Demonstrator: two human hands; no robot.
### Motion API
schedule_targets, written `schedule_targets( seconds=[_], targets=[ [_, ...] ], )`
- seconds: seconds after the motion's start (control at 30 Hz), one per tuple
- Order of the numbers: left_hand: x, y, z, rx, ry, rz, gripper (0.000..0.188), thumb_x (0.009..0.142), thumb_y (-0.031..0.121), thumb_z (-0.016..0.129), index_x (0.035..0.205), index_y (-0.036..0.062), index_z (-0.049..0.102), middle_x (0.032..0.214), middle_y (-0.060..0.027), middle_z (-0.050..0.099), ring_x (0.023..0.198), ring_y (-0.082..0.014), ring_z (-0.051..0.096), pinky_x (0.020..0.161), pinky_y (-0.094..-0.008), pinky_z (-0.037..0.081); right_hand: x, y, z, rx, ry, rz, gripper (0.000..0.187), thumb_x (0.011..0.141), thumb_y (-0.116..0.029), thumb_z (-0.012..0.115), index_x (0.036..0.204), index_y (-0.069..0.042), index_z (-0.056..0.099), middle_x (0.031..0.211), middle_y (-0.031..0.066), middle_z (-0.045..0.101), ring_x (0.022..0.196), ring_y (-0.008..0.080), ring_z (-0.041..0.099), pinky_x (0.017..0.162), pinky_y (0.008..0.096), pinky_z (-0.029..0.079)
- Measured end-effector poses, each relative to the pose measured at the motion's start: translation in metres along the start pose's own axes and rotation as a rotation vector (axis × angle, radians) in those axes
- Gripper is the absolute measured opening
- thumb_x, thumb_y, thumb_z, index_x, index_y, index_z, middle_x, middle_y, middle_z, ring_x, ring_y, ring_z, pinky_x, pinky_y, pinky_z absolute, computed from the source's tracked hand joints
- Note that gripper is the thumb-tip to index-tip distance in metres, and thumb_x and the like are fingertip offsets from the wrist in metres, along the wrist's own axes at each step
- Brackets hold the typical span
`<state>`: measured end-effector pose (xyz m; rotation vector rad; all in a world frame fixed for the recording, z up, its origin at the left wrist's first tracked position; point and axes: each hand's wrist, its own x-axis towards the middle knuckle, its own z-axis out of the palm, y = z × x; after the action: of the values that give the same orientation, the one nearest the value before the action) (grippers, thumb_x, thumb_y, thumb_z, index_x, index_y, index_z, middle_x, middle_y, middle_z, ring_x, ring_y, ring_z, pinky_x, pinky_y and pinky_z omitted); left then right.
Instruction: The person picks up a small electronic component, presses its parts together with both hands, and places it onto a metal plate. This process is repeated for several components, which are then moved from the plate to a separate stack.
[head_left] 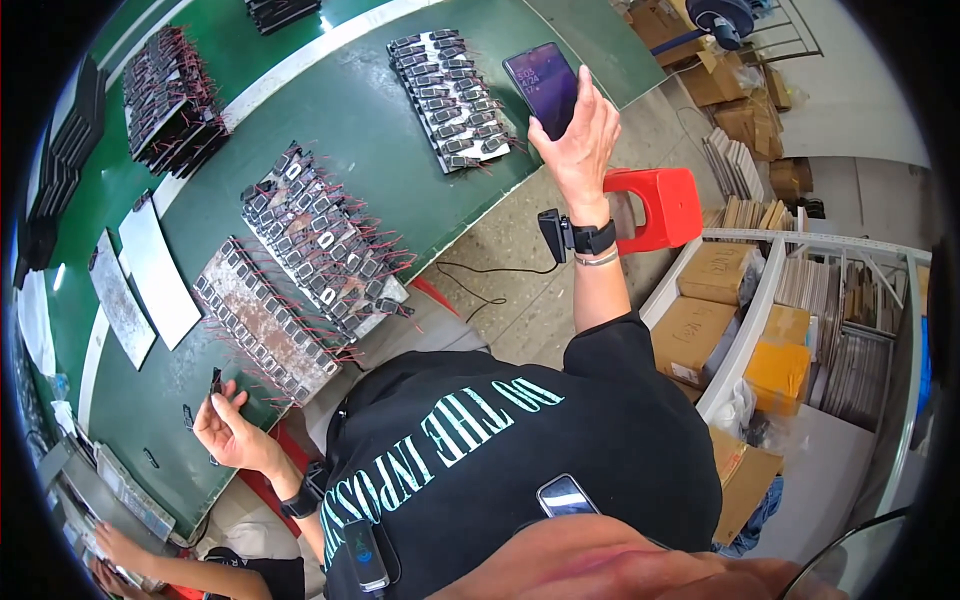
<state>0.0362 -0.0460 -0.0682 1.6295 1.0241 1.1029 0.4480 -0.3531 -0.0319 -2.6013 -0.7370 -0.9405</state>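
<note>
My right hand (582, 140) reaches to the table's far right edge, its thumb and fingers round the near side of a dark smartphone (545, 85) with a lit screen. At the lower left, my left hand (228, 432) pinches a small black part (216, 380) between thumb and fingers. Close to that hand another small black part (188, 416) shows at the fingers' left. A board (262, 325) with rows of small black framed parts, which look like small speakers with red wires, lies just beyond it. Two more such boards (320, 235) (448, 98) lie farther along.
A green table (370, 130) carries a stack of wired boards (175, 110) and pale bare plates (165, 270). Beside my right arm stands a red plastic stool (672, 205). Shelves hold cardboard boxes (700, 330). At the lower left, another person's hands (125, 550) are near metal equipment.
</note>
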Motion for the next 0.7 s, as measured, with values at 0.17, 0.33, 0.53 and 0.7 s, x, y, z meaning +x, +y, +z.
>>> schedule_targets(
  seconds=[0.17, 0.33, 0.53, 0.7],
  targets=[
    [-0.001, -0.001, 0.000, 0.002, -0.008, -0.017, 0.013, 0.101, 0.006, 0.057, 0.106, -0.0053, 0.055, 0.098, -0.0177, 0.070, 0.085, -0.0184, 0.071, 0.070, -0.0254, 0.058, -0.004, 0.004, -0.001, 0.010, 0.029, -0.007, 0.101, 0.069, -0.022, 0.084, 0.153, -0.009, 0.030, 0.129, 0.0141, 0.053, 0.120, 0.0343, 0.047, 0.105, 0.0474, 0.036],
    [-0.001, -0.005, 0.000, -0.012, 0.003, -0.018, 0.011, 0.100, 0.004, 0.058, 0.106, -0.0049, 0.056, 0.097, -0.0185, 0.071, 0.083, -0.0178, 0.071, 0.069, -0.0242, 0.057, -0.005, 0.007, -0.001, -0.004, 0.024, 0.002, 0.101, 0.069, -0.024, 0.083, 0.153, -0.009, 0.029, 0.130, 0.0146, 0.053, 0.121, 0.0340, 0.047, 0.106, 0.0473, 0.036],
    [0.000, -0.004, -0.004, -0.009, 0.022, -0.020, 0.014, 0.100, 0.006, 0.059, 0.109, -0.0046, 0.057, 0.101, -0.0181, 0.070, 0.083, -0.0186, 0.070, 0.072, -0.0259, 0.057, 0.002, 0.009, 0.012, 0.111, -0.039, 0.060, 0.098, 0.069, -0.027, 0.083, 0.151, -0.007, 0.033, 0.128, 0.0173, 0.057, 0.119, 0.0375, 0.051, 0.104, 0.0471, 0.039],
    [-0.001, 0.007, 0.002, -0.057, 0.042, -0.111, 0.017, 0.097, 0.003, 0.061, 0.112, -0.0025, 0.055, 0.103, -0.0141, 0.066, 0.090, -0.0226, 0.071, 0.074, -0.0314, 0.060, 0.023, 0.025, 0.023, 0.157, -0.303, 0.250, 0.089, 0.074, -0.037, 0.082, 0.144, -0.003, 0.041, 0.104, 0.0182, 0.073, 0.092, 0.0291, 0.072, 0.084, 0.0395, 0.054]
  ],
)
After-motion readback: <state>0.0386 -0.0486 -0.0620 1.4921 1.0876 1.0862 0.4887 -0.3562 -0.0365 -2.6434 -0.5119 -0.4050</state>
